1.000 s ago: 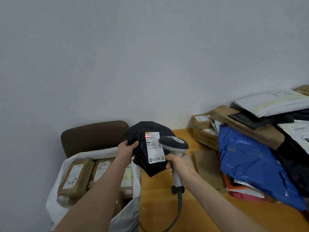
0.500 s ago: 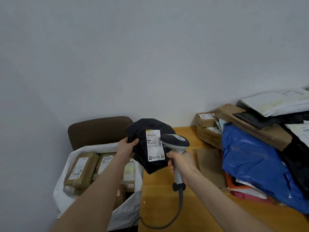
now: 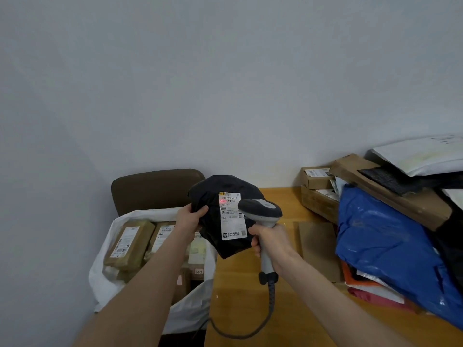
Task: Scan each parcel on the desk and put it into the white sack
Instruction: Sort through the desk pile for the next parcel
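At frame centre the black parcel (image 3: 226, 216) — white label (image 3: 232, 216) reading "5020 1098", red beam on its barcode — is pinched by the left hand (image 3: 191, 219), the right hand (image 3: 271, 242) fisted round the scanner (image 3: 260, 211).

blue parcel (image 3: 390, 249) runs off the right edge; label (image 3: 231, 216) print too small to read.

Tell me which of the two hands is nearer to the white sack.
Left. The left hand holds the black parcel right above the white sack. The right hand grips the scanner over the desk, beside the sack.
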Demonstrator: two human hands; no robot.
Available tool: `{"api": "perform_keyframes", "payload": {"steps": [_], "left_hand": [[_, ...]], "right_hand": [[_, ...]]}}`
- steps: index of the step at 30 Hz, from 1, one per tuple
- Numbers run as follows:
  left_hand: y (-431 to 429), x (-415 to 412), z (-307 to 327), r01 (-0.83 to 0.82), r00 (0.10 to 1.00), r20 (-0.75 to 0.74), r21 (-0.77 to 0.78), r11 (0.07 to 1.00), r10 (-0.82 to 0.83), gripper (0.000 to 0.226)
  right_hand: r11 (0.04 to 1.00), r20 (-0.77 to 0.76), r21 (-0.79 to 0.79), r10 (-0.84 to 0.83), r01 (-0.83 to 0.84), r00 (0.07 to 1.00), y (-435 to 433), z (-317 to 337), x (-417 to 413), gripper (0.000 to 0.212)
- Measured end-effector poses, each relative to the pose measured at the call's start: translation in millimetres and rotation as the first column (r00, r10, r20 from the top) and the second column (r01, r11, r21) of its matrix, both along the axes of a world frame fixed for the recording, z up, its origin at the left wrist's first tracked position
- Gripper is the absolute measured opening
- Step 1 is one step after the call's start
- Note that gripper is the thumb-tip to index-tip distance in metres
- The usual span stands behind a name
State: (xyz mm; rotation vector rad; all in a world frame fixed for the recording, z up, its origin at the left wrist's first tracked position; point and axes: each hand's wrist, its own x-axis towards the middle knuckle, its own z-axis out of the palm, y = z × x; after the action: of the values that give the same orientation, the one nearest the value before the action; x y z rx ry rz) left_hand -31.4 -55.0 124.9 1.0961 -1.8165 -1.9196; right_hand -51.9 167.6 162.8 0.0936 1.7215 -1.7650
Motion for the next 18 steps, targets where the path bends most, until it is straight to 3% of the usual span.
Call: {"api": "perform_keyframes", "payload": {"steps": [8, 15, 18], "left_hand": [[-21, 14, 4, -0.016, 1.0, -0.02, -0.01, 1.0, 0.016, 0.018], [-139, 48, 0, -0.081, 0.993, 0.081, -0.106, 0.991, 0.09, 0.031], [-195, 62, -11, -0.052, 0.981, 0.179, -0.109, 0.993, 0.071, 0.025]], "right_hand": [[0.995, 0.005, -0.049, 0.084, -0.084, 0.996, -34, -8, -6, 0.006], [0.999, 0.036, -0.028, 0.04, -0.039, 0.999, -125, -28, -11, 0.003], [1.0, 0.082, 0.03, 0.004, -0.007, 0.997, -171, -46, -12, 0.004]]}}
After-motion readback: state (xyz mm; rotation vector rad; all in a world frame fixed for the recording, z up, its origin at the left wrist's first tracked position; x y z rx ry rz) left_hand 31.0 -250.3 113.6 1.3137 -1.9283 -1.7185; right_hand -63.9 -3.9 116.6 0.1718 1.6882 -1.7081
